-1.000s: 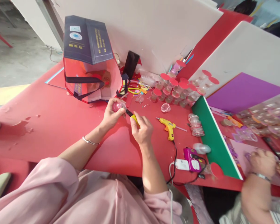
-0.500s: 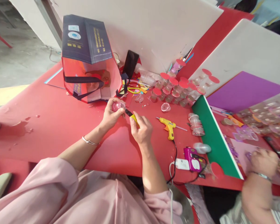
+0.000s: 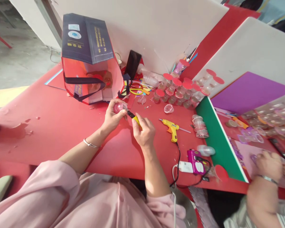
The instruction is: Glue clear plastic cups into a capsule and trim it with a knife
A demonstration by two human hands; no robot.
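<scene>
I see my left hand (image 3: 112, 117) curled around a small clear plastic capsule (image 3: 119, 108) with a pink tint, fingers wrapped over its far side and thumb pressed near its edge, wrist bent back toward me with a thin metal bangle (image 3: 91, 144) on it. My right hand (image 3: 144, 131) is closed in a fist-like grip on a yellow-handled tool (image 3: 133, 117), whose dark tip angles up and left until it meets the capsule. Both forearms rise from loose pink sleeves (image 3: 61, 196).

Under the hands lies a smooth red table (image 3: 49, 126). Just right of my right hand rests a yellow glue gun (image 3: 172, 129), its black cord trailing toward me; nearer to me from it sits a magenta box-shaped device (image 3: 195, 162). Beyond the hands, a glossy red bag (image 3: 92, 79) lies tipped on its side, and to the right of it stands a cluster of clear round cups with red lids (image 3: 180, 90). Far right, another person's hand (image 3: 269, 164) works over a pale sheet.
</scene>
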